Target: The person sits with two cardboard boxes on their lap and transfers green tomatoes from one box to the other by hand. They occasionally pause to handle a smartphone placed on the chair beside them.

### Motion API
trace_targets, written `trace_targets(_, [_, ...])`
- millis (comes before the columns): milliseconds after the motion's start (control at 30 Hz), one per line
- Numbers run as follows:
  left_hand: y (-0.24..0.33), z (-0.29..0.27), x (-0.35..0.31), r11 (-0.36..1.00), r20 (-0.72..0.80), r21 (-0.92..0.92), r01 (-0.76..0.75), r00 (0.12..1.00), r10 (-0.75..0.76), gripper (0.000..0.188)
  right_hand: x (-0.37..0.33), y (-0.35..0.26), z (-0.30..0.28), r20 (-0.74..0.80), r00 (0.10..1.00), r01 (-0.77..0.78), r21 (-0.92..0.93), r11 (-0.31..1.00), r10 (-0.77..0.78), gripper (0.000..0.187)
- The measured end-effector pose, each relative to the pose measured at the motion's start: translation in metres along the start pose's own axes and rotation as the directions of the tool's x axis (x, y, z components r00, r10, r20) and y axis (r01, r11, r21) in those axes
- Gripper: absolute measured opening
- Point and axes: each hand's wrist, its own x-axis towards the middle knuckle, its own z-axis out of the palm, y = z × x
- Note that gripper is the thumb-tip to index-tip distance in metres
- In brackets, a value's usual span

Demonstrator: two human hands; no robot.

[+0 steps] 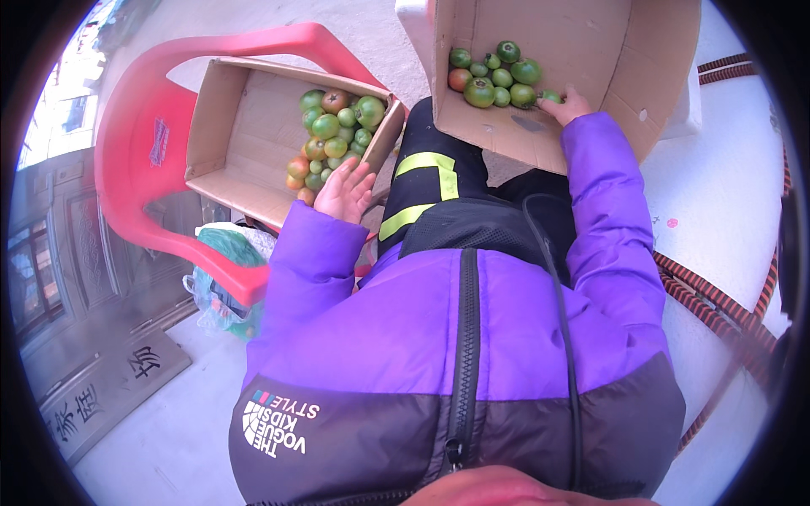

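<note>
My left hand (pixel 346 191) hovers by the near right corner of the left cardboard box (pixel 253 110), palm turned up and fingers apart, holding nothing. Green and orange-red tomatoes (pixel 326 126) are heaped against the right side of that box. In the right cardboard box (pixel 582 51), my right hand (pixel 570 105) has its fingertips closed on a small green tomato (pixel 549 96). To the left of these fingers lies a cluster of mostly green tomatoes (pixel 502 78), with an orange one (pixel 459 79) at its left end.
The left box rests on a red plastic chair (pixel 135 169) with arms. A plastic bag (pixel 232 253) with green contents hangs or sits beside the chair. At the right, brown striped tubes (pixel 717 308) run along a white surface (pixel 688 194). A dark cord (pixel 564 329) crosses my purple jacket.
</note>
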Motion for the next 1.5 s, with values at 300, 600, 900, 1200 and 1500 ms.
trace_targets(300, [-0.015, 0.073, -0.009, 0.970, 0.443, 0.073, 0.232, 0.864, -0.240, 0.054, -0.171, -0.126, 0.002, 0.169, 0.668, 0.442, 0.694, 0.569, -0.724, 0.055])
trace_targets(600, [0.007, 0.021, 0.005, 0.929, 0.571, -0.263, 0.262, 0.818, -0.069, 0.043, -0.187, -0.142, 0.009, 0.219, 0.596, 0.526, 0.621, 0.581, -0.773, 0.054])
trace_targets(900, [0.012, 0.012, -0.004, 0.977, 0.232, -0.193, 0.095, 0.972, -0.049, 0.060, -0.181, -0.149, 0.019, 0.158, 0.618, 0.601, 0.537, 0.593, -0.770, 0.054])
trace_targets(1200, [0.014, 0.028, -0.003, 0.937, 0.510, -0.285, 0.201, 0.860, -0.029, 0.054, -0.121, -0.147, 0.019, -0.261, 0.762, 0.639, 0.451, 0.623, -0.593, 0.044])
trace_targets(1500, [0.016, -0.014, -0.005, 0.935, 0.276, -0.311, 0.172, 0.958, -0.084, 0.047, -0.037, -0.131, 0.067, -0.015, 0.978, 0.207, -0.130, 0.970, -0.210, 0.055])
